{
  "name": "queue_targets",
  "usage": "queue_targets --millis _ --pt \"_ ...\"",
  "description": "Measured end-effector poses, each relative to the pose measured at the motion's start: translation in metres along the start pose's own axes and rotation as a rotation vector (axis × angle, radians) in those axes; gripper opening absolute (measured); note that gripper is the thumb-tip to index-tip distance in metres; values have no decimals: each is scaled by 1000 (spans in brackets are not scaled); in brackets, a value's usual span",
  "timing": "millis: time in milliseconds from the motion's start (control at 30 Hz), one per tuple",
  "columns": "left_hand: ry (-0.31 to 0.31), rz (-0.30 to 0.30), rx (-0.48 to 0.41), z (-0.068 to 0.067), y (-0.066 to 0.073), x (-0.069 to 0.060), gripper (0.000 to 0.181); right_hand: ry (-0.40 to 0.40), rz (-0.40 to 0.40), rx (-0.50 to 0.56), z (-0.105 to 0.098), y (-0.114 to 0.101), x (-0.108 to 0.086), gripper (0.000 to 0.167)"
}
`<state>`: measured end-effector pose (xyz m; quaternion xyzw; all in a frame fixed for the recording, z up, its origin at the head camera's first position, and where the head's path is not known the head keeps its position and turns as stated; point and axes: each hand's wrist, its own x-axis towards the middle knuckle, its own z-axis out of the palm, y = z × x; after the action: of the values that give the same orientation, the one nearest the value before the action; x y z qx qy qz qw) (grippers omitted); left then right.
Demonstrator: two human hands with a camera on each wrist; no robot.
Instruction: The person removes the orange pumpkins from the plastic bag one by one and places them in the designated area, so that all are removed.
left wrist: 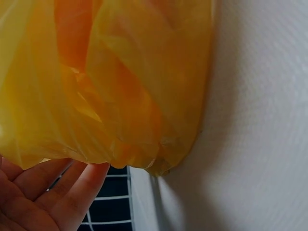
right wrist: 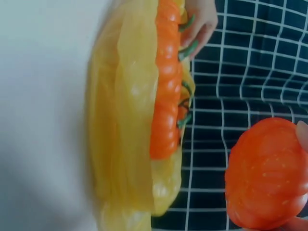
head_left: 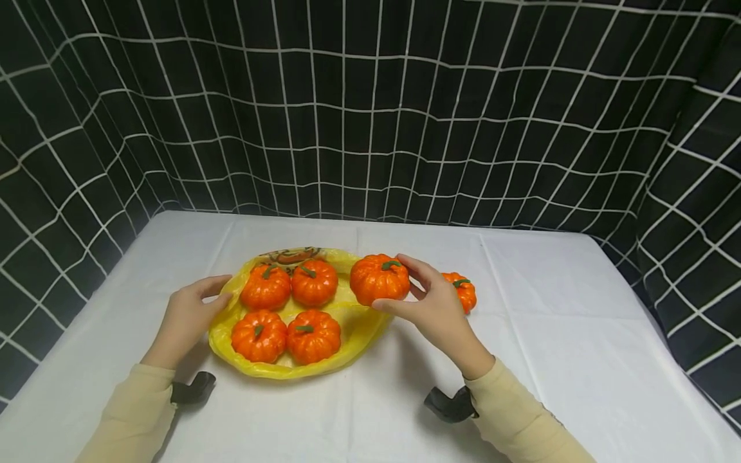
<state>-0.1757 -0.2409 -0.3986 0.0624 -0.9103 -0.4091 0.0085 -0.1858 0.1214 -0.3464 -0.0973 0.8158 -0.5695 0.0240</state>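
A yellow plastic bag (head_left: 359, 335) lies spread open on the table, with several orange pumpkins (head_left: 314, 283) standing in it in two rows. My right hand (head_left: 434, 308) holds another orange pumpkin (head_left: 379, 280) between thumb and fingers, raised at the bag's right edge; the right wrist view shows this held pumpkin (right wrist: 267, 173) beside the bag (right wrist: 125, 110). At the bag's left rim is my left hand (head_left: 193, 315), its thumb and fingers at the yellow plastic. In the left wrist view the fingers of that hand (left wrist: 53, 192) look extended under the bag's edge (left wrist: 183, 96).
One more orange pumpkin (head_left: 467, 297) sits on the white table (head_left: 556, 360) to the right, partly behind my right hand. Black cloth with a white grid (head_left: 370, 116) hangs behind the table and along both sides. A black strap piece (head_left: 193, 388) shows at each wrist.
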Motion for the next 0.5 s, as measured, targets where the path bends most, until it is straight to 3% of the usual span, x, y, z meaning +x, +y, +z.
queue_targets --millis 233,500 --pt "-16 -9 20 1 0 0 48 51 32 53 -28 7 -16 85" --pt "-26 -21 34 1 0 2 49 114 65 -33 -56 13 -31 85"
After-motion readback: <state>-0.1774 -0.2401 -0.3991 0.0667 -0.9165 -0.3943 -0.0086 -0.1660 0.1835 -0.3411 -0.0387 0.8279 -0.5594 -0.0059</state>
